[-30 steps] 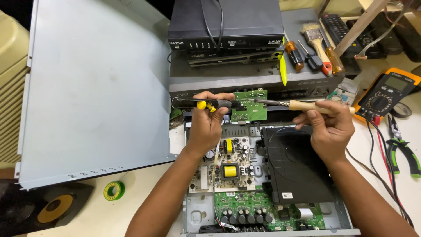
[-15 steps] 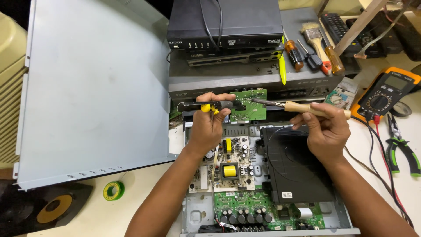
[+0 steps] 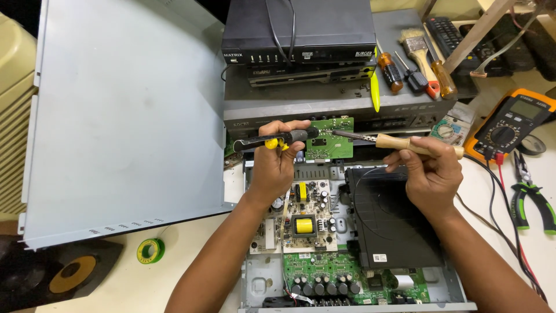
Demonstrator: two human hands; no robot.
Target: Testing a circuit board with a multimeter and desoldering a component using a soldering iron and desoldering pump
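Fingers of my left hand (image 3: 277,165) wrap tight around a black tool with a yellow collar (image 3: 272,140), held level with its tip at the small green circuit board (image 3: 330,138). My right hand (image 3: 428,174) is closed on the wooden handle of a soldering iron (image 3: 405,144), whose metal tip meets the same spot on that board from the other side. The board stands upright at the back edge of the opened player chassis (image 3: 347,232), so I judge the joint work is in mid-course: the casing is already off, the grey lid (image 3: 127,116) lies to the left on the tabletop, and the main boards are still bared. Whether the joint is finished I cannot tell. A solder reel (image 3: 150,251), pliers (image 3: 530,197) and a multimeter (image 3: 509,127) lie around.
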